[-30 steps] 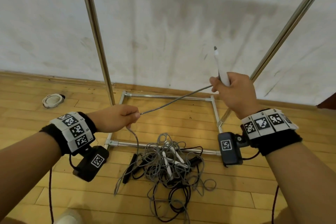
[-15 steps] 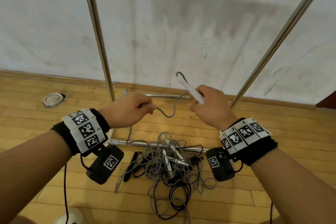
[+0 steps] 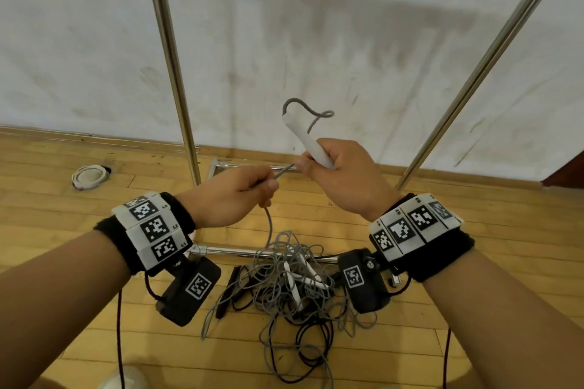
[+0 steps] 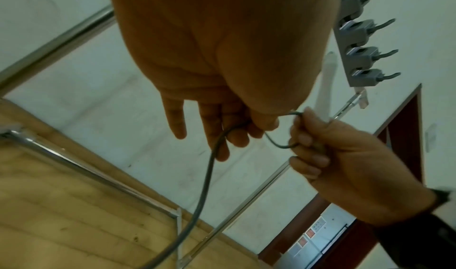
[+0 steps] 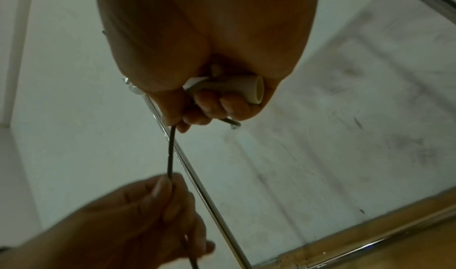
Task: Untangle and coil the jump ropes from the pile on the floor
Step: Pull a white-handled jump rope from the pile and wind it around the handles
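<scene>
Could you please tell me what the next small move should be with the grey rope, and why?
Probably lay the next loop against the white plastic handle in the right hand: the left hand pinches the grey rope close beside it, and the rope trails into the tangled pile of ropes.

The grey jump rope hangs in mid-frame, its white handle tilted up toward the upper left with a little curl of cord looping off the top. From there it drops into the pile at lower centre, a messy knot of grey and black cords with white handles poking out.
</scene>
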The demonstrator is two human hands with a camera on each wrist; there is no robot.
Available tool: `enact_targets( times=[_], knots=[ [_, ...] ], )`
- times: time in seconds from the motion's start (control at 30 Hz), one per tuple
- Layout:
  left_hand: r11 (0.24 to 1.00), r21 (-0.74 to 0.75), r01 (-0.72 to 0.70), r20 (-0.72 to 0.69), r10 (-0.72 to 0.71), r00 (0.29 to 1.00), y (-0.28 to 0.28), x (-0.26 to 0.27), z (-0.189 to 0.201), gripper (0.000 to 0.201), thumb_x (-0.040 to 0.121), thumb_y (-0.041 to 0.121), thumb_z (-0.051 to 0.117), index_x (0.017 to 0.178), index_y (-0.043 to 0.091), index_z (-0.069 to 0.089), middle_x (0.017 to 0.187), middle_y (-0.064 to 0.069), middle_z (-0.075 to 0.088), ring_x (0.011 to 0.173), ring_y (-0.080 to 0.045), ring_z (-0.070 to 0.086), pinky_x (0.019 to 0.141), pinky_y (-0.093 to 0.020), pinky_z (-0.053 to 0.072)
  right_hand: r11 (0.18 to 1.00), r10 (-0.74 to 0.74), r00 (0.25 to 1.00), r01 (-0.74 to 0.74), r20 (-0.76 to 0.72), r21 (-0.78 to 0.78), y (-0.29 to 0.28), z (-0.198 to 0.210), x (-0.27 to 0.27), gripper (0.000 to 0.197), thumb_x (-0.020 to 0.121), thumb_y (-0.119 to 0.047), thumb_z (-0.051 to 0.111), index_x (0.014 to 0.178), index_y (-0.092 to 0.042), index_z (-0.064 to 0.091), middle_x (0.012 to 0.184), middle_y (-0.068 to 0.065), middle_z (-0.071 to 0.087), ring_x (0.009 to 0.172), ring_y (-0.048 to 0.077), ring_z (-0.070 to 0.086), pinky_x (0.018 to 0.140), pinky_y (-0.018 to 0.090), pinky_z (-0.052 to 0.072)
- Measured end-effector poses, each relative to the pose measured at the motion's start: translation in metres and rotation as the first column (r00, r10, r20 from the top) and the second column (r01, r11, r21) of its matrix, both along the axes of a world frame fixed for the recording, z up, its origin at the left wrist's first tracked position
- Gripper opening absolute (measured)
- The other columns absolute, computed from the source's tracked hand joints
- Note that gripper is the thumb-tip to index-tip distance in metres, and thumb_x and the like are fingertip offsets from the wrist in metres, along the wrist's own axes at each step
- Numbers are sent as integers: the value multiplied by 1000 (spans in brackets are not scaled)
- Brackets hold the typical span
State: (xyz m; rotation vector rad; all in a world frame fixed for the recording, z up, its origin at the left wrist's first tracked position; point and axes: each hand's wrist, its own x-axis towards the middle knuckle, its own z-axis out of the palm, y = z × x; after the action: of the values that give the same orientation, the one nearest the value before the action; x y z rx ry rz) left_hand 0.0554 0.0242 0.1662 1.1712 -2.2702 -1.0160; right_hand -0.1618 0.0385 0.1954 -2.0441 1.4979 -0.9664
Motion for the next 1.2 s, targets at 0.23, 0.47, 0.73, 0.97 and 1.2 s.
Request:
enact_targets(
  times=[0.23, 0.47, 0.73, 0.97, 1.2],
  knots=[
    [996, 82, 29, 113, -39, 993, -1, 23, -15, 28, 104, 27, 39, 81, 20, 52, 81, 6, 67, 85, -6, 66, 87, -34, 51, 989, -124, 989, 130, 86, -70, -5, 6, -33, 28, 91, -32, 67, 73, -11, 63, 51, -15, 47, 49, 3, 40, 47, 14, 31],
    [992, 122, -12, 249, -19, 968, -4, 45, -25, 32, 105, 29, 38, 79, 19, 54, 87, -3, 64, 91, -15, 62, 84, -30, 47, 979, -188, 964, 199, 188, -41, -10, 5, -58, 26, 89, -30, 69, 74, -9, 66, 59, -7, 52, 53, 8, 43, 52, 26, 41],
    [994, -40, -105, 232, 111, 966, -7, 54, -20, 38, 100, 38, 48, 64, 37, 60, 55, 13, 50, 51, -1, 47, 57, -25, 36, 949, -305, 952, 306, -15, 75, -17, -8, -88, 25, 85, -32, 71, 65, -16, 68, 58, 0, 62, 53, 10, 52, 53, 26, 42],
    [986, -167, -20, 249, 62, 966, 2, 13, 7, 27, 100, 39, 49, 88, 29, 70, 50, 17, 53, 49, -2, 49, 50, -14, 38, 991, -129, 987, 131, -97, 20, -3, -16, -43, 13, 89, -23, 66, 101, -20, 70, 96, -3, 64, 76, 12, 60, 63, 27, 48],
    [984, -177, -30, 10, 32, 999, 3, -14, 27, 31, 100, 37, 47, 78, 26, 65, 50, 15, 52, 43, -3, 46, 45, -16, 37, 983, 171, 985, -172, -19, -70, 12, -20, -1, 19, 91, -20, 66, 110, -18, 71, 110, -7, 65, 99, 7, 59, 83, 19, 45]
  ],
)
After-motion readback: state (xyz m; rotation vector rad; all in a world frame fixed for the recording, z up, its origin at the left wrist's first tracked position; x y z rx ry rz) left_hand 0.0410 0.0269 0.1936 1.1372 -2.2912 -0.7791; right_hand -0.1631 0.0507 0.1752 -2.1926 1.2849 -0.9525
